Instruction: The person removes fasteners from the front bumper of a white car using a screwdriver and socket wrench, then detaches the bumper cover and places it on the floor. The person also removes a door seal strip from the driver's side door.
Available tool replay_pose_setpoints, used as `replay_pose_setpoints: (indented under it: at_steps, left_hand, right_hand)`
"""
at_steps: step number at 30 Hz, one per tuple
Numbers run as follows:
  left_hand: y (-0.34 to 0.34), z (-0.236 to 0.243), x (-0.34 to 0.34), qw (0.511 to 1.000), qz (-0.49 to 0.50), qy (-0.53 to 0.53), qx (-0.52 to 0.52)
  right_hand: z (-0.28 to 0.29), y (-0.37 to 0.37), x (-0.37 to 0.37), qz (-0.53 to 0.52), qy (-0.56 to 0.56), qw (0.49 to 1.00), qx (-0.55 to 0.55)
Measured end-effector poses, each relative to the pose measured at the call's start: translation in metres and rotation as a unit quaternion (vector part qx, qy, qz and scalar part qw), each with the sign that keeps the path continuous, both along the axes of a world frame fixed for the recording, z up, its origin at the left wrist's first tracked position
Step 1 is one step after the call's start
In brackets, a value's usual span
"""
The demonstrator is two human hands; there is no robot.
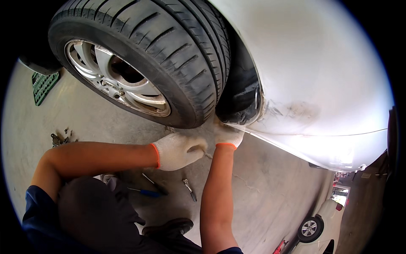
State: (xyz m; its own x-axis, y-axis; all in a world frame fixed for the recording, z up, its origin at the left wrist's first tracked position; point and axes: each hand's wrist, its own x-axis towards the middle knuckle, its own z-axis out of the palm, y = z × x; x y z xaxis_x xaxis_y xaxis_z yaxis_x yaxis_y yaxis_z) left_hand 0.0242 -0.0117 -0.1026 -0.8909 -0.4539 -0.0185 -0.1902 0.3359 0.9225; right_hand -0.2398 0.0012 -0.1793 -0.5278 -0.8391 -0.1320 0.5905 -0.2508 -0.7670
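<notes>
My left hand (178, 151), in a white knit glove with an orange cuff, is below the tyre (169, 46). Its fingers curl in toward the thumb; whatever they may hold does not show. Beside it, my right hand (228, 134), gloved the same way, reaches up to the lower edge of the white car's bumper (313, 80), next to the dark wheel-well liner (241, 106). The right fingers are hidden up there. A silver alloy rim (122, 80) fills the wheel, which is turned outward from the body.
On the concrete floor lie a ratchet (190, 190), a blue-handled screwdriver (146, 192) and another dark-handled tool (155, 184). Small metal parts (59, 139) sit at the left, with a green tool tray (45, 88) beyond. Another car (323, 224) stands at the lower right.
</notes>
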Motion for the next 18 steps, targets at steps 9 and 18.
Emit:
replay_pose_setpoints:
  at_steps: [9,18]
  left_hand:
    - [0.009,0.061,-0.054,0.968,0.128,0.206,0.058]
    - [0.037,0.032,-0.058,0.980,0.102,0.169,-0.003]
  right_hand:
    - [0.034,0.061,-0.006,-0.082,-0.005,0.974,0.213]
    - [0.109,0.085,0.046,-0.134,0.372,0.891,0.224]
